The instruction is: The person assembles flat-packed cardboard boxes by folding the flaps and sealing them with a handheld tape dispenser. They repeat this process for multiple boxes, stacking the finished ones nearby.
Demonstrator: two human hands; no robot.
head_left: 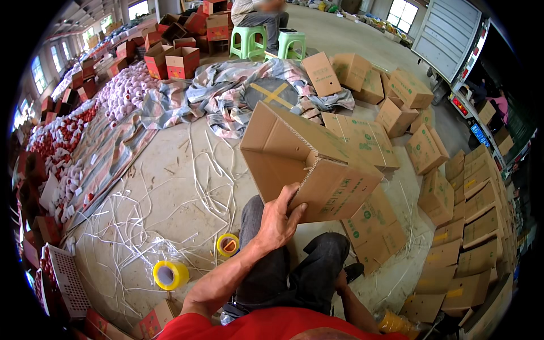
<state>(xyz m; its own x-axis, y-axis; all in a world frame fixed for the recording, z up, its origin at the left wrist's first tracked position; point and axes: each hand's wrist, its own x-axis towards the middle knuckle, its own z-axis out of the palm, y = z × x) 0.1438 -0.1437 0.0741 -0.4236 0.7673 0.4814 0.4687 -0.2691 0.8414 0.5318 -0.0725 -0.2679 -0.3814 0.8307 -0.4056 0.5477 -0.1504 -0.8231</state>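
Observation:
My left hand (279, 218) is closed on the near lower edge of an open cardboard box (340, 187), thumb on its printed side and fingers at the rim. Tilted in front of my knees, the box turns its hollow inside to the left. Beside my right knee hangs my right hand (341, 280), mostly hidden by the trouser leg, so its fingers do not show. Flattened cardboard (374, 229) lies on the floor just beyond that knee. To the left of my legs are a large roll of yellow tape (170, 275) and a smaller roll of yellow tape (228, 245).
Loose white strapping (209, 198) litters the floor. Closed cartons (428, 148) and rows of folded cartons (476, 232) stand at right. A crumpled striped tarp (192, 93) lies ahead; netted fruit (127, 90) is heaped at left. Beyond, a person sits on a green stool (248, 41); a truck (450, 37) stands far right.

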